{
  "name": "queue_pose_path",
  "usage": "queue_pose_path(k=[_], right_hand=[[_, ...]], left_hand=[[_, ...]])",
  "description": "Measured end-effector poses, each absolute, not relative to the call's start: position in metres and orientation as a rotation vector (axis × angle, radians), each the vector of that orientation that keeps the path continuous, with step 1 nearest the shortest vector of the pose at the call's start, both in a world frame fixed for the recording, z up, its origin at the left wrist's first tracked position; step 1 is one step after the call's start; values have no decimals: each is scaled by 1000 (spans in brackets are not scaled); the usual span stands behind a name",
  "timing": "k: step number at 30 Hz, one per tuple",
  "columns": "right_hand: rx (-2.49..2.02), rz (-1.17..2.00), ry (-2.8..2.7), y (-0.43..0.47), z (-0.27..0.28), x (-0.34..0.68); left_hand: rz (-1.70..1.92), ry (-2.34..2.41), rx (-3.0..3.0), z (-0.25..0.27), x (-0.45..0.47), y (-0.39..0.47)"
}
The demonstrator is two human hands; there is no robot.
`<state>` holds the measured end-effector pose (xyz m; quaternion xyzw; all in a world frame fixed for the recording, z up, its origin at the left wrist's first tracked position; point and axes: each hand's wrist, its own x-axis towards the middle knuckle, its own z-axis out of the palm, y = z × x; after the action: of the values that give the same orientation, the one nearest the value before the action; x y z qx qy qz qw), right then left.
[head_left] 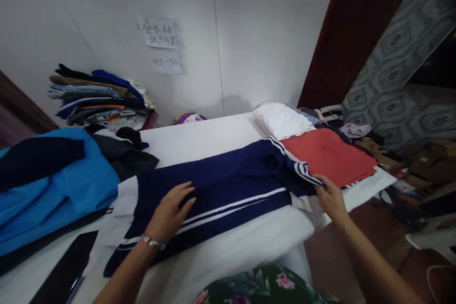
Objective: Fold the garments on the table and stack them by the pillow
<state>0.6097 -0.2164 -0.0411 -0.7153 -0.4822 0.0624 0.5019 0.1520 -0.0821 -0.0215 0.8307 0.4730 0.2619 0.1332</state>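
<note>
A navy jacket [221,175] with white stripes and a white section at its left end lies stretched lengthwise across the white-covered table. My left hand [174,209] rests on its left half, fingers spread over the cloth, and a metal-banded bracelet or watch circles that wrist. At the jacket's right end, my right hand [329,197] pinches the striped edge between thumb and fingers. Just beyond that edge, folded coral-red cloth [329,156] lies close to the striped trim. Part of the jacket's underside is hidden.
Bright blue and dark clothes [71,175] are heaped at the left, with a stack of folded clothes [103,97] behind them. A black flat object [67,266] lies at front left. White folded cloth [281,121] sits at back right. Boxes [434,161] stand beyond the table's right edge.
</note>
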Motion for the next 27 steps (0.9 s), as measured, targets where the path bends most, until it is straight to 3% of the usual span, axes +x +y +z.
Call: queue_pose_path(k=[10, 16, 21, 27], right_hand=[[-1175, 901, -644, -237, 19, 536], [-1044, 1008, -808, -233, 31, 506], [-829, 1207, -943, -224, 32, 486], [-693, 1177, -1077, -224, 19, 490]], left_hand=[[705, 710, 2072, 5, 285, -157], [731, 540, 2299, 31, 297, -177], [799, 791, 2509, 38, 303, -182], [920, 803, 2166, 47, 290, -172]])
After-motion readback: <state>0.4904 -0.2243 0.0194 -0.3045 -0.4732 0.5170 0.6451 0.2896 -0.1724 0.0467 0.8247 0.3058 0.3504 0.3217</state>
